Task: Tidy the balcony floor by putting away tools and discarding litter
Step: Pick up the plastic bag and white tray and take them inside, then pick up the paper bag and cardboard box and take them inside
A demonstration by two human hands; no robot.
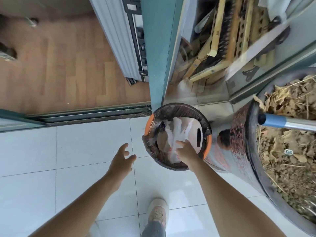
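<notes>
An orange waste basket (207, 147) lined with a dark bag stands on the white tiled floor by the door frame. Inside it lie crumpled white plastic litter (172, 134) and a beige flat piece with a slot (196, 132). My right hand (185, 148) reaches into the basket and presses down on the white plastic; whether its fingers curl round the plastic is hidden. My left hand (122, 159) hovers over the floor to the left of the basket, fingers spread, holding nothing.
A big dark planter (242, 146) full of dry soil and dead leaves stands right of the basket, a blue and metal handle (282, 123) leaning across it. Behind glass are stacked wooden frames (227, 45). A sliding door track (89, 115) borders wooden flooring. My shoe (158, 214) is below.
</notes>
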